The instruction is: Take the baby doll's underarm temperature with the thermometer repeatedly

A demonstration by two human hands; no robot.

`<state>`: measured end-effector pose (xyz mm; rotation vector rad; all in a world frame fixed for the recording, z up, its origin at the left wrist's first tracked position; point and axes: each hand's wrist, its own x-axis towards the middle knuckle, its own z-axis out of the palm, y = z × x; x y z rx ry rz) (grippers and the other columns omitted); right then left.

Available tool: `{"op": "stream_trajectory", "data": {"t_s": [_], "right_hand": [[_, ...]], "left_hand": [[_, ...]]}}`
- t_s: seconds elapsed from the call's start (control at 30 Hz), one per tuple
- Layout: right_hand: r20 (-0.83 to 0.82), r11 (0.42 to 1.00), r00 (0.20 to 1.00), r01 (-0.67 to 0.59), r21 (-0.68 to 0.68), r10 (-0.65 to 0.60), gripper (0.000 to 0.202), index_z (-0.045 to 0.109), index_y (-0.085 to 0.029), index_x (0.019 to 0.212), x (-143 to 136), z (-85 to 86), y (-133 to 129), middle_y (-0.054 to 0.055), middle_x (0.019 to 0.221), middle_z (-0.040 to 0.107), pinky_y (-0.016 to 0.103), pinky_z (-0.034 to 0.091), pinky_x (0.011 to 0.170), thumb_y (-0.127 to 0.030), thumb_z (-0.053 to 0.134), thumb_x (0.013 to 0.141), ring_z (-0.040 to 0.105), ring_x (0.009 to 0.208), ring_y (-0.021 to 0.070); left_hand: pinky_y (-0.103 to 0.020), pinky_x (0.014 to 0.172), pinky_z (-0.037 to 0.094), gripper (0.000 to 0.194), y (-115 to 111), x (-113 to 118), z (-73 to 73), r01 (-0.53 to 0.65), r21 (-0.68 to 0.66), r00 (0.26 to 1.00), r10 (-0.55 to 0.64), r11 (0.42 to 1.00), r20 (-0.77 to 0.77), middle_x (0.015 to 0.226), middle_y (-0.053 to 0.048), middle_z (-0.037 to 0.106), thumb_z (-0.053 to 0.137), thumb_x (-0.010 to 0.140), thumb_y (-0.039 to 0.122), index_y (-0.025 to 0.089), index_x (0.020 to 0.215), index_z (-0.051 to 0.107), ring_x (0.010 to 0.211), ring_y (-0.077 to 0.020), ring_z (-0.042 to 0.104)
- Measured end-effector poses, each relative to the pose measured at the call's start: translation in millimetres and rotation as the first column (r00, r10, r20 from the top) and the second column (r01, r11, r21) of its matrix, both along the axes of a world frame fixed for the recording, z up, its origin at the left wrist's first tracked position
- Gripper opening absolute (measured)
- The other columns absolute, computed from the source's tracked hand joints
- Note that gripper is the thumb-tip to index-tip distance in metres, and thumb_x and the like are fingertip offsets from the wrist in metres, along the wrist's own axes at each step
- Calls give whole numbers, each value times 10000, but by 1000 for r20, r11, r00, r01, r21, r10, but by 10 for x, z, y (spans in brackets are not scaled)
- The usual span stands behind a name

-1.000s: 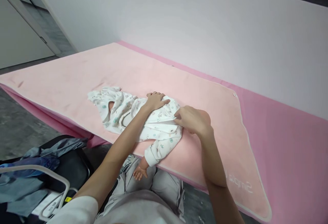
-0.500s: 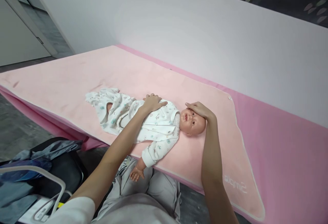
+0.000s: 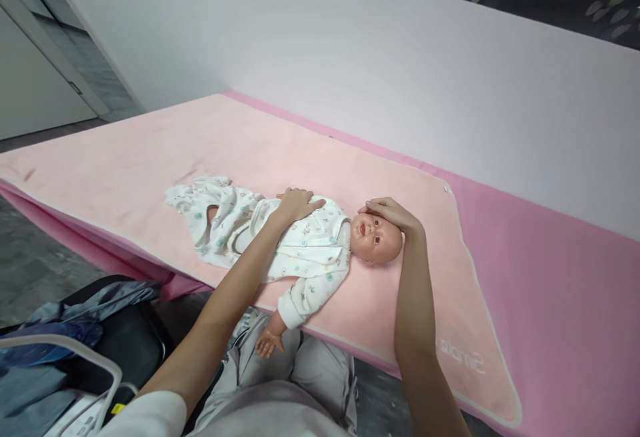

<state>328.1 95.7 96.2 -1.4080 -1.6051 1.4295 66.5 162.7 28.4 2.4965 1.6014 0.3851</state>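
A baby doll (image 3: 375, 238) lies on its back on a pale pink mat (image 3: 150, 137), its head toward the right. It wears a white printed baby outfit (image 3: 313, 250), and its near arm hangs over the table's front edge. My left hand (image 3: 299, 206) rests flat on the doll's middle, fingers stretched toward its far side. Against the far side of the doll's head lies my right hand (image 3: 390, 213), curved along it with the fingers extended. The legs of the outfit look loose and bunched at the left.
Under the mat is a darker pink cover (image 3: 565, 290). A white wall (image 3: 375, 77) rises behind the table. At lower left, a black chair (image 3: 135, 330) bears grey-blue clothing (image 3: 35, 390), beside a pale curved tube (image 3: 75, 344).
My right hand's fingers have shifted slightly along the doll's head. My left hand stays on its middle. The camera view has moved a little.
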Motion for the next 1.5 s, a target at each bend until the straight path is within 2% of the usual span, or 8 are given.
{"op": "stream_trajectory", "data": {"t_s": [0.17,0.53,0.7,0.87,1.0,1.13,1.27,1.5], "right_hand": [[41,997,999,22,78,-26,412,697,-118,832,24,8,-10,94,921,696,314,444,898,-505,576,759,623,933,189],[81,1000,997,13,21,-15,372,710,-116,860,31,-26,-4,118,986,694,342,453,880,-456,604,750,616,980,233],[146,991,984,88,99,-102,349,720,-134,846,44,-22,1,98,1017,692,329,409,943,-447,599,749,588,1044,229],[151,997,986,77,1,-76,344,729,-151,816,20,-12,-15,71,934,714,319,465,841,-453,581,746,631,932,234],[141,987,980,127,103,-140,286,734,-171,811,2,0,-22,60,1013,699,287,406,930,-406,585,745,580,1053,217],[177,989,974,132,67,-142,303,734,-153,783,-26,-24,4,68,913,717,312,444,854,-410,581,727,626,933,235],[221,965,950,179,190,-220,279,735,-169,768,-42,-11,20,47,941,713,295,389,924,-388,566,733,593,1014,218],[214,970,955,170,172,-205,283,731,-164,763,-45,-31,28,50,918,715,288,400,893,-391,565,728,612,966,209]], "left_hand": [[-458,853,321,593,-15,10,22,1,-25,1000,0,1000,26,834,-170,676,321,818,611,131,858,667,845,-334,600],[-454,855,316,593,-24,-3,12,7,-23,999,-6,1000,47,852,-165,672,316,815,621,136,837,657,867,-332,591],[-444,860,321,596,-30,-1,27,1,-24,1000,-1,1000,9,889,-160,673,288,827,618,142,846,646,895,-323,587],[-440,864,329,596,-35,0,37,-1,-24,1000,1,1000,-26,911,-145,673,269,835,615,145,864,635,898,-309,588],[-443,864,331,603,-35,1,32,4,-21,999,-4,1000,-31,925,-148,673,267,835,614,142,885,638,911,-312,584],[-444,861,330,608,-35,-3,29,11,-17,999,-12,1000,-30,920,-148,674,262,838,610,138,903,639,904,-312,586],[-448,857,333,603,-42,0,40,10,-18,1000,-10,1000,-26,936,-158,671,272,837,603,129,907,639,924,-322,581],[-451,864,328,604,-47,7,50,2,-30,1000,-3,1000,-25,952,-161,668,273,836,603,130,910,642,937,-326,578]]}}
